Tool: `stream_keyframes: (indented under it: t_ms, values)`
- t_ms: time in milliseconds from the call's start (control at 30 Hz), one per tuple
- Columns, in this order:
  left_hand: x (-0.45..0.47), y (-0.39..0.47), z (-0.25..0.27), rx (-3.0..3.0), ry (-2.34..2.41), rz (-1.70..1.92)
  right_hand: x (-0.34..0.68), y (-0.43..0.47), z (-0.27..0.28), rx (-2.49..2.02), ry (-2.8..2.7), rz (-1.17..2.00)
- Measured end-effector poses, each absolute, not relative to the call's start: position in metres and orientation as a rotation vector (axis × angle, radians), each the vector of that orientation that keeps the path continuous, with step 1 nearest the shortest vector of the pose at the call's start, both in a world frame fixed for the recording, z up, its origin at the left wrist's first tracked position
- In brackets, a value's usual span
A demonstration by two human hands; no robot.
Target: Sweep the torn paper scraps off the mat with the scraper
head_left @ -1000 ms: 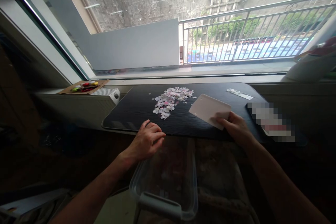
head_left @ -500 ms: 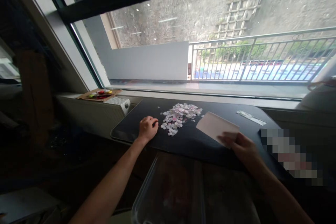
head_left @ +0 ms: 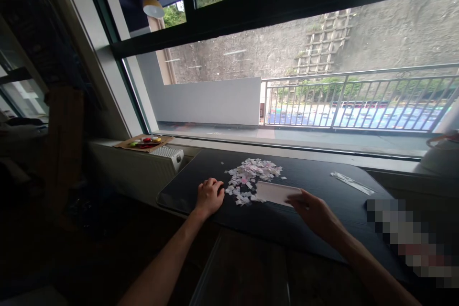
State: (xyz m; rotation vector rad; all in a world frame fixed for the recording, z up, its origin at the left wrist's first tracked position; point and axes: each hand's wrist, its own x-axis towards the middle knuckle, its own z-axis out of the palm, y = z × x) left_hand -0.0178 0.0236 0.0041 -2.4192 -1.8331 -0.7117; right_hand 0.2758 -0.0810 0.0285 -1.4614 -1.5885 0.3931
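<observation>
On the black table (head_left: 193, 186) lies a loose pile of small paper pieces (head_left: 255, 172), white with some pink. My left hand (head_left: 210, 197) rests on the tabletop just left of the pile, its fingers loosely curled and a little apart, with nothing visible in them. Between thumb and fingers, my right hand (head_left: 312, 210) grips one end of a pale rectangular card (head_left: 276, 193). The card's far end is at the pile's lower right edge, right beside the nearest pieces; whether it touches them I cannot tell.
Thin white strips (head_left: 351, 183) lie on the table's right side, near a pixelated patch. Below the front edge stands a clear plastic bin (head_left: 211, 267), mostly in shadow. A radiator (head_left: 167, 158) and cardboard with colored items (head_left: 143, 142) are at the left, along the window.
My right hand has brought the card leftward and turned it, from beside the pile to its lower right edge. The left hand stays next to the pile. The view has tilted upward.
</observation>
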Motion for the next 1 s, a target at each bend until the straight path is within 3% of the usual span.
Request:
stream_keyframes:
  t_ms: [333,1000]
  values:
    - [-0.015,0.006,0.008,-2.36,-1.779,-0.641,0.304,-0.105,0.043,-1.865,-1.586,0.053]
    - [-0.017,0.005,0.008,-2.348,-1.793,-0.682,0.299,-0.136,0.044,-1.79,-1.56,0.244]
